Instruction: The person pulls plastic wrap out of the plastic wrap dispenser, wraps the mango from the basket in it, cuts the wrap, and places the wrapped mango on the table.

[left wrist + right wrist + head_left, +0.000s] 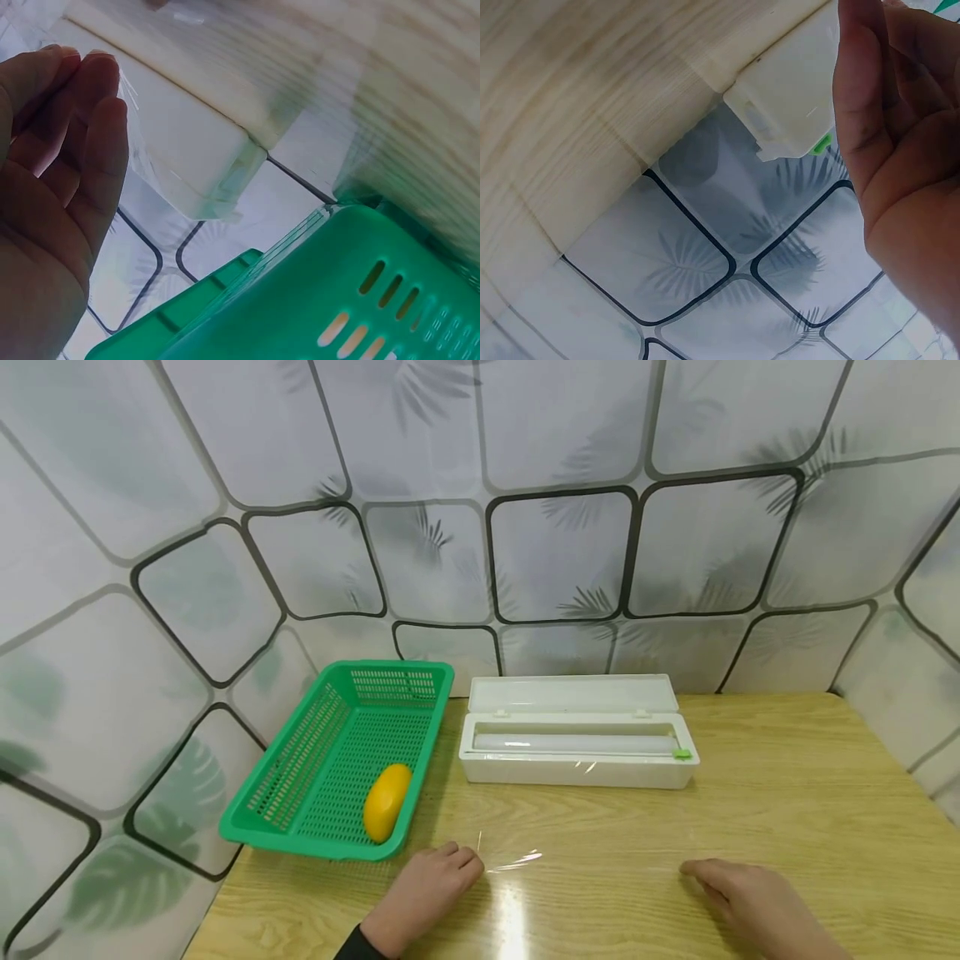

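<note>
While my left hand is pinching one end of the clear film, my right hand is holding thumb to fingers, seemingly gripping the other end, though little film is showing there. Between them the film is lying low over the table, its long axis apparently running left to right; whether it is touching the wood, I cannot tell. Just beyond and leftward, nearer my left hand, the yellow mango is resting in the near right corner of the green basket, its long axis pointing away from me, slightly rightward. Farther off, before the patterned wall, the white box is standing open, its length running left to right.
</note>
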Motion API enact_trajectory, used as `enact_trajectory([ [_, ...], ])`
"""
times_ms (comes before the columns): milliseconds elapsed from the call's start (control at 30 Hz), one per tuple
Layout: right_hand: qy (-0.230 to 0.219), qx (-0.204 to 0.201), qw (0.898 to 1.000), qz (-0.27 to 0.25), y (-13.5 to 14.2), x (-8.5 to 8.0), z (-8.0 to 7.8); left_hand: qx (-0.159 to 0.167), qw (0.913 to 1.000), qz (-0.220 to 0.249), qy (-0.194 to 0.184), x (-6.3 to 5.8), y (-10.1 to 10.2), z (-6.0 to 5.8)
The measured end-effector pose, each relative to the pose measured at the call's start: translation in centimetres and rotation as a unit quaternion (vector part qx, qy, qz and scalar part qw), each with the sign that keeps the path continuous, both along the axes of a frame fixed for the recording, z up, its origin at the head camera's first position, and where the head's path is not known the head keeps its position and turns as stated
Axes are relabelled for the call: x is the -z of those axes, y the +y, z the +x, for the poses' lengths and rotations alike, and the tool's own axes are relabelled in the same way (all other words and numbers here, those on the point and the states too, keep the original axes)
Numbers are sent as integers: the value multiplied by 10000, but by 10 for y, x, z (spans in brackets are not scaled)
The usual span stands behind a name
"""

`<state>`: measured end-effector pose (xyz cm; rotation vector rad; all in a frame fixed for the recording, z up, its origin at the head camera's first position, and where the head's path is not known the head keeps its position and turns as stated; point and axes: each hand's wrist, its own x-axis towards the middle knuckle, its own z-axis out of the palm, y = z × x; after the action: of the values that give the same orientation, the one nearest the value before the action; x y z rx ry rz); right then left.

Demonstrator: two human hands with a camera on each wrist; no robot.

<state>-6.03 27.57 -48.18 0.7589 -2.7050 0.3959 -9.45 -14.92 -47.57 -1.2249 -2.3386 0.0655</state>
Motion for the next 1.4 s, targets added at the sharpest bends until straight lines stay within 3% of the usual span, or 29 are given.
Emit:
enact_trajectory([
  [233,-1054,262,9935,337,-5,-7,2,-86,9999,-73,-66,2,0,0],
  [433,-1379,170,9886,580,-4,-4,0,-239,9991,-274,-212,2,1,3],
  [600,-1482,136,9869,615,-5,-3,-1,-405,9970,-510,-425,0,3,6],
  [733,-1247,84,9907,545,-5,-3,0,-539,9947,-571,-657,-1,4,8],
  [900,-1096,101,9932,381,-4,-3,2,-606,9911,-394,-1118,-3,3,10],
  [1033,-1325,103,9904,375,-2,-3,2,-649,9872,-216,-1438,-4,1,11],
  [1167,-1607,213,9861,375,-2,-6,2,-583,9871,-103,-1486,-4,1,12],
  [1400,-1548,260,9872,296,-1,-11,2,-467,9883,142,-1442,0,1,10],
])
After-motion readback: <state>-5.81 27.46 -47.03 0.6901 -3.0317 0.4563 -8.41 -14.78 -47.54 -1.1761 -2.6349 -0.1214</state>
